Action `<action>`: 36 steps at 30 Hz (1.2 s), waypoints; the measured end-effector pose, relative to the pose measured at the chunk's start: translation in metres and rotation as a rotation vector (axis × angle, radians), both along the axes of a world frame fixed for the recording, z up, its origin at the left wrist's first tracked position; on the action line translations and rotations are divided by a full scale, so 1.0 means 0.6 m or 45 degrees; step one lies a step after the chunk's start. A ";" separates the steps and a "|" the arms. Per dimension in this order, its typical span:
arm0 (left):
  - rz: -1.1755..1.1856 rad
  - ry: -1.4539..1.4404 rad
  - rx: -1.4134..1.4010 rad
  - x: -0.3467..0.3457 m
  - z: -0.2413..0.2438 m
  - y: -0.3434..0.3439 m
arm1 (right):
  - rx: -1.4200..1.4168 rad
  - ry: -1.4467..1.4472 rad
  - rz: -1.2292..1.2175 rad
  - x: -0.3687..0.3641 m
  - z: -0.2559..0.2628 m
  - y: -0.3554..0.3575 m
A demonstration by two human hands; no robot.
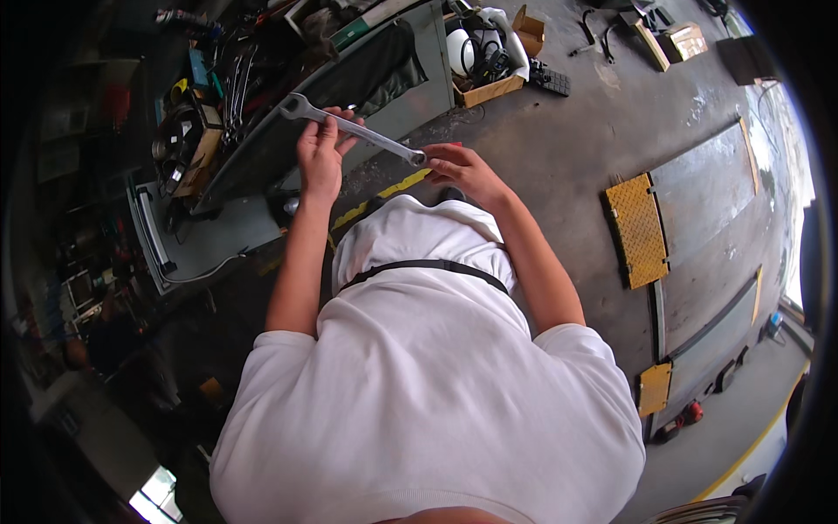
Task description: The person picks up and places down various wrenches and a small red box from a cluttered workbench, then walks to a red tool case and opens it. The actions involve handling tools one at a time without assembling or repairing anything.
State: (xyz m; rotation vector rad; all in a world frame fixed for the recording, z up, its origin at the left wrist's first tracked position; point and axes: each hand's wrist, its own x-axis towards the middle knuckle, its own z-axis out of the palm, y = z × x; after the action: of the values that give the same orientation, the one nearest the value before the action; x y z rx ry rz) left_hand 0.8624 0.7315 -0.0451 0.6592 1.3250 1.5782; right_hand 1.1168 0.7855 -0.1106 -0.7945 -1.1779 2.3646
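A steel combination wrench [376, 136] is held up in front of me, slanting down from its open jaw at the left to its ring end at the right. My left hand [319, 157] holds the shank near the open jaw, thumb on the near side and fingers spread behind. At the ring end, the fingertips of my right hand [468, 173] meet or nearly meet the metal; whether they grip it is hard to see. Past the left hand stands a grey workbench [432, 59], with several more wrenches [237, 88] in a dark heap at its left.
A cardboard box [491, 92] with cables and a white rounded object sits beyond the bench's right end. Yellow tread-plate ramps [636, 230] and metal plates lie on the floor at right. At left, a grey panel [216, 239] carries a white cable.
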 end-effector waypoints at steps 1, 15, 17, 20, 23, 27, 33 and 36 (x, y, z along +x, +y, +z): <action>0.011 0.012 0.004 -0.007 0.004 0.011 | 0.008 -0.020 -0.011 0.005 -0.005 0.003; 0.016 0.716 0.155 -0.070 -0.043 0.135 | 0.023 -0.063 -0.105 0.039 -0.047 -0.006; 0.028 0.878 0.124 -0.073 -0.053 0.138 | 0.004 -0.092 -0.110 0.041 -0.046 -0.007; 0.035 0.998 0.067 -0.070 -0.062 0.138 | 0.010 -0.093 -0.114 0.040 -0.044 -0.008; 0.068 0.923 0.035 -0.071 -0.083 0.140 | 0.010 -0.095 -0.104 0.036 -0.047 -0.006; 0.120 1.055 -0.145 -0.083 -0.109 0.143 | 0.001 -0.099 -0.097 0.027 -0.038 -0.001; -0.009 1.455 -0.304 -0.065 -0.098 0.141 | 0.001 -0.131 -0.046 0.014 -0.040 0.004; -0.009 1.439 -0.159 -0.064 -0.103 0.140 | -0.007 -0.154 -0.023 0.002 -0.038 0.004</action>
State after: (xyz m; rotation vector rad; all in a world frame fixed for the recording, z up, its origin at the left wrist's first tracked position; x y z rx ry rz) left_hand 0.8238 0.8154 -0.1070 1.5889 2.1691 1.0641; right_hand 1.1178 0.7879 -0.1332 -0.9576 -1.2068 2.3347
